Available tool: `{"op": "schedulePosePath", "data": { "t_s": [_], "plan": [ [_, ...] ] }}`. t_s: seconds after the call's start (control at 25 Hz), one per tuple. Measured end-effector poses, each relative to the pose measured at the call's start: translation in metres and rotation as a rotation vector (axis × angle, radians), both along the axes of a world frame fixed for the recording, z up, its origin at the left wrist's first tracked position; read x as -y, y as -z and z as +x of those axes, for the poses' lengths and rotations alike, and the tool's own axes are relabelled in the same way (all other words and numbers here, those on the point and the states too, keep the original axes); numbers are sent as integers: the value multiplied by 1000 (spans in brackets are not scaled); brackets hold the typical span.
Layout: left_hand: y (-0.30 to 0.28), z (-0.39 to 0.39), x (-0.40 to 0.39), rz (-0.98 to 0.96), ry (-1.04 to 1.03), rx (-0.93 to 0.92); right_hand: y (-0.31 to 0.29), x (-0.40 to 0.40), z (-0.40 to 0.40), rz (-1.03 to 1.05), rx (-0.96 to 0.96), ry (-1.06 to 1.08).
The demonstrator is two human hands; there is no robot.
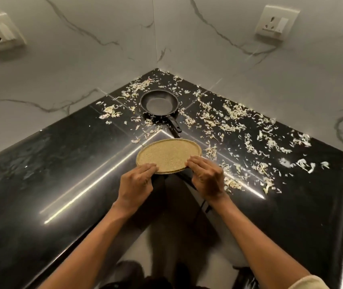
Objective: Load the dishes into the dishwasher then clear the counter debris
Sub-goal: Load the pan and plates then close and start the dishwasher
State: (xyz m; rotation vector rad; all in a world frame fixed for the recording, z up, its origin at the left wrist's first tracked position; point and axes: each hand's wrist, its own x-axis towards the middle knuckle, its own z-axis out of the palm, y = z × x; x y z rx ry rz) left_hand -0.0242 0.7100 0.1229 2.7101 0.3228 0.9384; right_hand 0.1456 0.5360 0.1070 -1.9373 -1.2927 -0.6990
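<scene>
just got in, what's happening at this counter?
A person holds a round tan plate by its near rim with both hands, left hand and right hand, at the inner corner of the black counter. A small black pan sits empty near the back corner. Pale vegetable scraps litter the counter, mostly on the right.

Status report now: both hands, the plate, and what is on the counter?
Left hand and right hand grip the tan plate by its near rim. Black pan sits behind. Debris scattered over the counter.
</scene>
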Motion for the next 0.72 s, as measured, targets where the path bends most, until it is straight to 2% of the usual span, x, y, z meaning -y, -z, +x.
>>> {"op": "schedulePosePath", "data": {
  "t_s": [0.24, 0.4, 0.72],
  "plan": [
    [-1, -90, 56, 8, 42, -23, 7, 57, -91, -12, 9, 27],
    [12, -176, 96, 20, 104, -43, 7, 107, -189, 2, 42, 67],
    [40, -325, 184, -76, 247, -153, 32, 219, -369, -106, -116, 190]
  ]
}}
